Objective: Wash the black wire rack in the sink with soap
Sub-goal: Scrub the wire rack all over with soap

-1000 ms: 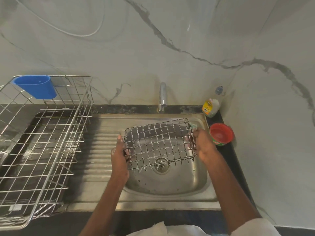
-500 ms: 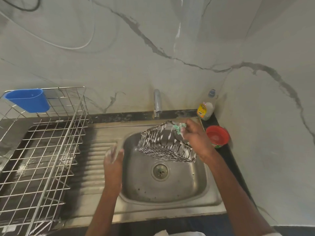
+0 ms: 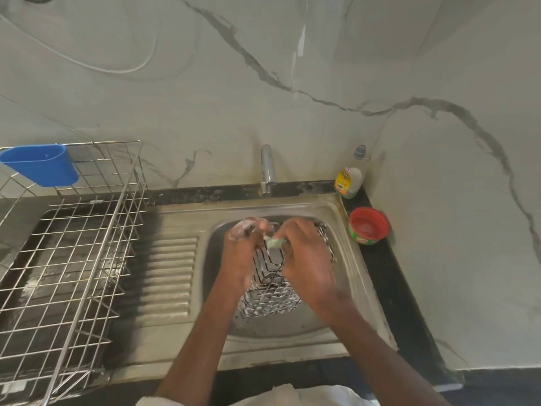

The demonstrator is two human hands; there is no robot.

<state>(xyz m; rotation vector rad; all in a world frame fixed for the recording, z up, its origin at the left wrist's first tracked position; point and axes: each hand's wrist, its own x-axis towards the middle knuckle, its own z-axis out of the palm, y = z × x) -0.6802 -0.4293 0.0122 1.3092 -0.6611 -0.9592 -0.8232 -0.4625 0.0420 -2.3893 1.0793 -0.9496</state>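
Rack: we hold the soapy black wire rack point(image 3: 270, 284) between our 2 hands, over the sink point(image 3: 345, 291).
Left hand point(image 3: 243, 253): sudsy, gripping the rack's left side.
Right hand point(image 3: 307, 259): pinching a green sponge point(image 3: 275, 243) against the rack's top.

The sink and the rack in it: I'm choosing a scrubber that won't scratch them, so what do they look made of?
Sink: brushed stainless steel by its look, a dull grey sheen with pressed drainer ribs. Wire rack: thin metal wire, seemingly dark-coated, though white suds hide most of the finish, so the coating is uncertain.
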